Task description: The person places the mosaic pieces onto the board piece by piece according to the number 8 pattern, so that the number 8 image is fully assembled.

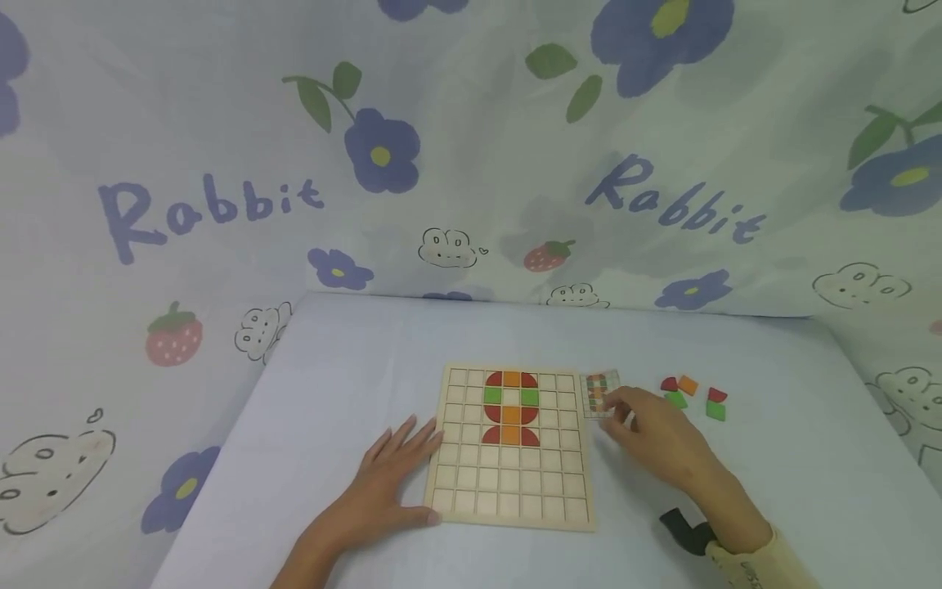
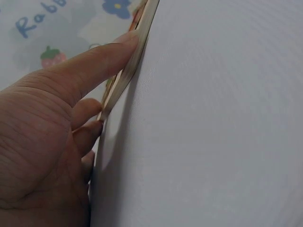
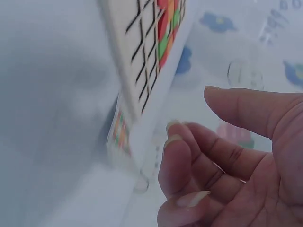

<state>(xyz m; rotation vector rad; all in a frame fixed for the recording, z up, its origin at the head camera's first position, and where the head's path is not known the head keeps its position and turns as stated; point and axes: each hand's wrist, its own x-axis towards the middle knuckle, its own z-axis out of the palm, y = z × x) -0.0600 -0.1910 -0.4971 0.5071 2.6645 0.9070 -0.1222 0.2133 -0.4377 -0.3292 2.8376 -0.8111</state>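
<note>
A square wooden grid board point(image 1: 515, 483) lies on the white table. In its upper middle columns sit red curved pieces point(image 1: 494, 415), orange squares point(image 1: 511, 434) and green squares point(image 1: 529, 397). My left hand point(image 1: 379, 495) rests at the board's left edge, fingers spread and thumb at the near left corner; in the left wrist view the thumb point(image 2: 94, 68) lies along the board's side. A small pattern card point(image 1: 594, 383) lies against the board's upper right edge. Over that card is my right hand point(image 1: 662, 433), fingers loosely bent, thumb apart from them and nothing between in the right wrist view.
Right of my right hand lie loose pieces: an orange square point(image 1: 688, 385), red curved pieces point(image 1: 717, 395) and green squares point(image 1: 715, 411). A black strap point(image 1: 688, 532) shows by the right wrist. Printed fabric point(image 1: 471, 196) hangs behind the table and along its sides.
</note>
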